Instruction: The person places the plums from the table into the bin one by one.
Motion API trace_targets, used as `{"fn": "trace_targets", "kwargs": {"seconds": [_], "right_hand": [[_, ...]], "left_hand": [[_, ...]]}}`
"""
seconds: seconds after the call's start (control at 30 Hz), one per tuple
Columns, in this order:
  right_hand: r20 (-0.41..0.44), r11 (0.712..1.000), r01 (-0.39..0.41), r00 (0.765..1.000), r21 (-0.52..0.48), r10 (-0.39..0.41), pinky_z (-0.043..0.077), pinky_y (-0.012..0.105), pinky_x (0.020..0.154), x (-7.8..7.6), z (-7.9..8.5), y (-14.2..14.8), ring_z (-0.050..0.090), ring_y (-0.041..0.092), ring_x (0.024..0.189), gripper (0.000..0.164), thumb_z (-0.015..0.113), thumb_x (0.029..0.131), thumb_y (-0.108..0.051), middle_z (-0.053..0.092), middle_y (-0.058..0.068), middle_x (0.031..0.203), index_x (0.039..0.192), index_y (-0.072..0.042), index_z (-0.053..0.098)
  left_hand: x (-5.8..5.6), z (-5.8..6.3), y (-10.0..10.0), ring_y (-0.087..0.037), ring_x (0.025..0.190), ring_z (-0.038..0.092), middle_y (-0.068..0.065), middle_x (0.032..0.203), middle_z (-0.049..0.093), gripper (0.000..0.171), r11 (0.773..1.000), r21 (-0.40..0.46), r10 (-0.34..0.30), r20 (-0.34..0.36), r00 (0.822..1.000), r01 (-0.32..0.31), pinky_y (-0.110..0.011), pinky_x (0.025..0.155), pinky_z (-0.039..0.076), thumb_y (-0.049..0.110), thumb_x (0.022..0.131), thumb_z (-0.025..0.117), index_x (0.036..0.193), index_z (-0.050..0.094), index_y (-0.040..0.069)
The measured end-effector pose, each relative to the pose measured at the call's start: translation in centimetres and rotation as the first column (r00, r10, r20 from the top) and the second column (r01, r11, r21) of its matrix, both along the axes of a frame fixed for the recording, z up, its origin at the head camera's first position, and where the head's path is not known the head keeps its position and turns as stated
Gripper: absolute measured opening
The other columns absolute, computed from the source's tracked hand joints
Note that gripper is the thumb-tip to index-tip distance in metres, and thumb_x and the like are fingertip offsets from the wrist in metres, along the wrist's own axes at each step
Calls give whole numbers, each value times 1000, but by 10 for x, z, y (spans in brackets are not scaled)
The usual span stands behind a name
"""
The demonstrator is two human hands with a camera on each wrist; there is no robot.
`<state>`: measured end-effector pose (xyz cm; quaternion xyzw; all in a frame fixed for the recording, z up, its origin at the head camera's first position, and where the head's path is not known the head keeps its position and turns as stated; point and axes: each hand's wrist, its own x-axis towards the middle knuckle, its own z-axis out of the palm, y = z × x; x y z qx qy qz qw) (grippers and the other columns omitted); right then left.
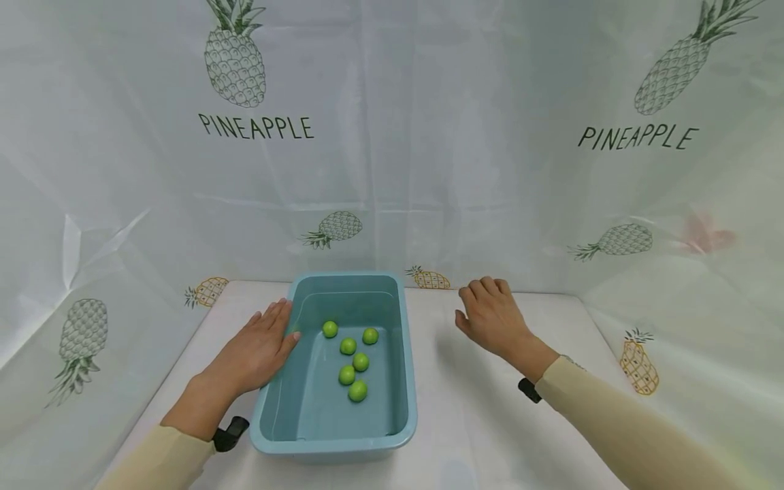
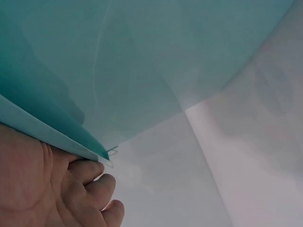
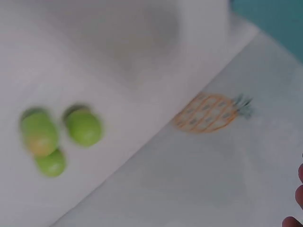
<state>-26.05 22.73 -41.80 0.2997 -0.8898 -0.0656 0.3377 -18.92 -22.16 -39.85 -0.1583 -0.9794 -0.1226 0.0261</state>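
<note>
My left hand (image 1: 257,350) lies along the left rim of a blue-green plastic tub (image 1: 411,381), its thumb over the rim. In the left wrist view, fingers (image 2: 97,189) stay outside the tub wall (image 2: 137,61); the thumb is hidden. Several small, round, lime-like green fruits (image 1: 361,361) lie on the tub's floor. To the right of the tub, my right hand (image 1: 493,316) hovers over the table with fingers loosely bent. I see nothing in it, though the palm is hidden. The right wrist view shows blurred green fruits (image 3: 84,126) on the white surface, one with a yellowish patch.
A white-covered table (image 1: 441,408) carries the tub. Behind and at both sides hangs a pale sheet (image 1: 459,170) printed with pineapples. Dark bands (image 1: 229,434) sit on both wrists. The tub's corner (image 3: 274,21) enters the right wrist view at upper right.
</note>
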Motion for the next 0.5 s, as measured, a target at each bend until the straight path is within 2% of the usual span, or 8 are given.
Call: {"fn": "trace_targets", "kwargs": {"seconds": [0.23, 0.5], "right_hand": [[85, 989, 127, 987, 81, -134, 49, 56, 96, -3, -21, 57, 58, 36, 94, 36, 79, 88, -31, 58, 11, 87, 89, -3, 56], [157, 971, 178, 967, 160, -203, 46, 61, 104, 3, -46, 83, 59, 39, 102, 48, 84, 86, -42, 63, 14, 95, 93, -1, 60]], "left_hand": [[0, 0, 1, -51, 156, 29, -30, 168, 30, 70, 1000, 0, -3, -11, 1000, 3, -68, 126, 25, 33, 112, 49, 161, 29, -11], [0, -2, 1, -51, 156, 28, -30, 168, 30, 70, 1000, 0, -5, -20, 1000, 5, -68, 126, 25, 33, 112, 49, 161, 28, -11]]}}
